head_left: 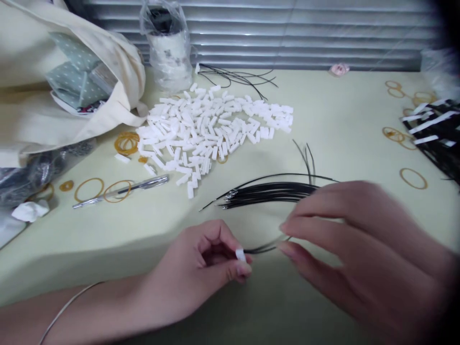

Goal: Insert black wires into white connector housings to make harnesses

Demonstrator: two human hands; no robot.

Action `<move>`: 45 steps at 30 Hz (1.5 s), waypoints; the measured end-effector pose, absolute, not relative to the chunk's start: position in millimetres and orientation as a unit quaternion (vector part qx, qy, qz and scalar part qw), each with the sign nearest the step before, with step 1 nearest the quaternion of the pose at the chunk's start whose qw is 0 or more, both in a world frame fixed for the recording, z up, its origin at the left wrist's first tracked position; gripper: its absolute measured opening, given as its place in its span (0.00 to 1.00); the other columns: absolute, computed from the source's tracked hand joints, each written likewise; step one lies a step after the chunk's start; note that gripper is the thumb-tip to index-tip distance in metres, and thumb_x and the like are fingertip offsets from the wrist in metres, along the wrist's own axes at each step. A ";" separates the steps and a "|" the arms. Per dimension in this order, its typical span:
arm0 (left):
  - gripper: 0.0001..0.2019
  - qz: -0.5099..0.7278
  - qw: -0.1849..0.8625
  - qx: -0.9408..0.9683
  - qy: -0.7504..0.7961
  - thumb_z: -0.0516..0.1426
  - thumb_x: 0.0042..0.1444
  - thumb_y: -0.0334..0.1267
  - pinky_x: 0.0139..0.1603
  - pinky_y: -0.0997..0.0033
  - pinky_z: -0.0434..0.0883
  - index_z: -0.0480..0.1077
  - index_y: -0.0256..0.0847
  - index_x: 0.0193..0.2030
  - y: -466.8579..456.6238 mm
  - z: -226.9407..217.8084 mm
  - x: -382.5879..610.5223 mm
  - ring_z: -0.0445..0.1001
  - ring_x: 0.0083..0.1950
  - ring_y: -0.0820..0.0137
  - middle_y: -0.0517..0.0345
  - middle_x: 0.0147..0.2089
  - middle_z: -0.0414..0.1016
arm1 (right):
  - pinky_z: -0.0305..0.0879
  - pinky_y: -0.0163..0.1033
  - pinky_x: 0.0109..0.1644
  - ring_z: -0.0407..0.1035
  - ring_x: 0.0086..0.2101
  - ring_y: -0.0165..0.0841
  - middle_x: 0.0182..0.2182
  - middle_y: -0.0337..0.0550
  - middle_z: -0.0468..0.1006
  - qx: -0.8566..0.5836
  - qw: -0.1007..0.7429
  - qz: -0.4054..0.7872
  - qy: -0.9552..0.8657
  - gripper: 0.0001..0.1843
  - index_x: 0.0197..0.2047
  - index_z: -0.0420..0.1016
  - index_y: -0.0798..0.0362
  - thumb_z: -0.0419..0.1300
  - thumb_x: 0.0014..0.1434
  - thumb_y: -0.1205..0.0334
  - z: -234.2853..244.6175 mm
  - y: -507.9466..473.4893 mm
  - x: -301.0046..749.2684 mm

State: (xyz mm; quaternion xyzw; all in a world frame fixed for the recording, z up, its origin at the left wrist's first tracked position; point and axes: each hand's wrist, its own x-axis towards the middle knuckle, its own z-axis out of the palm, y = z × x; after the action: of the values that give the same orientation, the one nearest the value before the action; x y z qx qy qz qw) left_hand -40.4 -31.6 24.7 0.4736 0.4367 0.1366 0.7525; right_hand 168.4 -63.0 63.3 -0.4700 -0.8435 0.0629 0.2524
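Observation:
My left hand (206, 261) is closed in a pinch on a small white plastic connector (240, 254) near the table's front edge. A thin black wire (264, 247) runs from that connector to my right hand (354, 247), whose fingertips pinch the wire; this hand is blurred by motion. Just behind both hands lies a bundle of black wires (266, 191) on the pale green table (341, 124). A large heap of white connectors (206, 132) lies farther back, left of centre.
A cream cloth bag (53, 86) fills the far left. A pen (122, 190) and several rubber bands (125, 142) lie near it. A bagged roll (168, 48) stands at the back. Finished black wires with white ends (436, 132) lie at the right edge.

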 end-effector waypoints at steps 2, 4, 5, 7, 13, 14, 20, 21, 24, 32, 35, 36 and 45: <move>0.05 0.115 0.688 0.583 0.417 0.60 0.52 0.35 0.34 0.74 0.70 0.70 0.37 0.31 -34.4 24.9 -41.6 0.74 0.32 0.71 0.56 0.30 0.77 | 0.57 0.44 0.47 0.61 0.44 0.37 0.44 0.47 0.68 -0.470 0.245 0.002 -0.848 0.04 0.39 0.70 0.54 0.58 0.58 0.66 67.3 -57.6 174.7; 0.05 0.109 0.631 0.673 0.371 0.58 0.54 0.36 0.36 0.73 0.70 0.72 0.37 0.33 -35.9 24.7 -43.5 0.75 0.34 0.69 0.54 0.32 0.77 | 0.59 0.43 0.45 0.62 0.42 0.37 0.43 0.48 0.69 -0.453 0.206 0.007 -0.867 0.04 0.39 0.71 0.55 0.56 0.61 0.65 62.0 -43.1 176.6; 0.06 0.109 0.614 0.700 0.348 0.56 0.56 0.37 0.37 0.72 0.70 0.72 0.37 0.33 -36.2 24.5 -44.5 0.75 0.35 0.69 0.53 0.33 0.78 | 0.60 0.42 0.43 0.63 0.40 0.35 0.40 0.46 0.70 -0.446 0.184 0.028 -0.876 0.06 0.39 0.71 0.55 0.54 0.62 0.65 56.6 -33.3 176.0; 0.08 0.104 0.600 0.724 0.325 0.54 0.59 0.38 0.38 0.72 0.69 0.71 0.37 0.34 -36.0 24.1 -45.8 0.75 0.37 0.68 0.51 0.34 0.78 | 0.62 0.41 0.42 0.64 0.38 0.35 0.37 0.45 0.71 -0.449 0.143 0.062 -0.880 0.07 0.38 0.71 0.56 0.54 0.62 0.64 43.2 -12.3 173.2; 0.07 0.121 0.759 0.484 0.418 0.61 0.52 0.36 0.34 0.74 0.70 0.66 0.37 0.31 -31.7 24.1 -41.2 0.75 0.31 0.72 0.57 0.31 0.77 | 0.63 0.39 0.41 0.65 0.35 0.33 0.32 0.43 0.72 -0.432 0.113 0.116 -0.887 0.09 0.33 0.72 0.58 0.52 0.62 0.68 17.0 15.8 168.2; 0.08 0.134 0.790 0.428 0.419 0.61 0.51 0.35 0.33 0.76 0.70 0.65 0.37 0.31 -30.4 24.3 -40.2 0.75 0.30 0.74 0.58 0.30 0.77 | 0.63 0.39 0.40 0.65 0.35 0.33 0.32 0.44 0.72 -0.441 0.119 0.117 -0.882 0.09 0.33 0.72 0.59 0.52 0.62 0.68 16.1 14.6 168.3; 0.09 0.168 0.832 0.344 0.401 0.62 0.52 0.32 0.32 0.78 0.72 0.64 0.35 0.31 -23.6 25.1 -39.6 0.76 0.28 0.76 0.58 0.29 0.78 | 0.63 0.40 0.42 0.63 0.38 0.35 0.36 0.47 0.71 -0.464 0.137 0.126 -0.866 0.05 0.35 0.69 0.60 0.54 0.60 0.68 12.8 6.1 164.8; 0.09 0.169 0.833 0.343 0.400 0.62 0.52 0.32 0.32 0.78 0.72 0.64 0.35 0.31 -23.1 25.0 -40.0 0.76 0.28 0.76 0.58 0.29 0.78 | 0.63 0.40 0.43 0.63 0.38 0.35 0.36 0.47 0.71 -0.462 0.138 0.128 -0.867 0.04 0.34 0.69 0.60 0.55 0.60 0.69 11.9 6.0 163.9; 0.09 0.179 0.840 0.332 0.390 0.62 0.52 0.31 0.31 0.78 0.73 0.64 0.35 0.31 -22.4 23.9 -41.1 0.77 0.28 0.75 0.56 0.29 0.79 | 0.63 0.39 0.42 0.63 0.37 0.33 0.34 0.46 0.72 -0.463 0.152 0.131 -0.863 0.07 0.33 0.69 0.59 0.52 0.61 0.71 11.7 6.4 163.6; 0.08 0.192 0.844 0.316 0.389 0.62 0.53 0.30 0.32 0.74 0.75 0.65 0.35 0.32 -22.5 25.0 -39.6 0.77 0.31 0.73 0.55 0.31 0.79 | 0.60 0.28 0.34 0.65 0.31 0.23 0.31 0.36 0.73 -0.462 0.238 0.210 -0.828 0.05 0.35 0.67 0.54 0.52 0.63 0.67 39.5 -11.2 169.3; 0.07 0.200 0.847 0.311 0.381 0.61 0.53 0.28 0.31 0.76 0.75 0.65 0.35 0.32 -22.3 26.4 -38.8 0.77 0.30 0.74 0.56 0.30 0.78 | 0.56 0.28 0.29 0.61 0.26 0.21 0.25 0.33 0.69 -0.445 0.215 0.261 -0.829 0.06 0.31 0.67 0.54 0.54 0.60 0.70 48.7 -20.9 164.6; 0.07 0.201 0.847 0.312 0.379 0.61 0.53 0.28 0.31 0.76 0.75 0.65 0.35 0.32 -22.3 26.4 -38.6 0.77 0.30 0.75 0.56 0.29 0.78 | 0.56 0.29 0.29 0.60 0.25 0.21 0.24 0.33 0.68 -0.437 0.203 0.276 -0.832 0.06 0.30 0.68 0.54 0.54 0.59 0.70 49.9 -23.1 162.7; 0.08 0.188 0.840 0.329 0.389 0.62 0.52 0.30 0.31 0.77 0.74 0.64 0.35 0.31 -23.7 24.7 -38.8 0.76 0.28 0.75 0.56 0.29 0.78 | 0.52 0.30 0.25 0.58 0.23 0.21 0.21 0.32 0.66 -0.446 0.156 0.300 -0.829 0.09 0.25 0.69 0.55 0.55 0.57 0.69 46.4 -21.4 161.4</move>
State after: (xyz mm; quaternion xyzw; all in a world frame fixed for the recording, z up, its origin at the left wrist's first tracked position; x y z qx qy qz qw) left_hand -38.8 -23.7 24.7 0.3287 0.3888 0.1882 0.8399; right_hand 161.4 -21.4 46.4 -0.4458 -0.8289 0.2997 0.1565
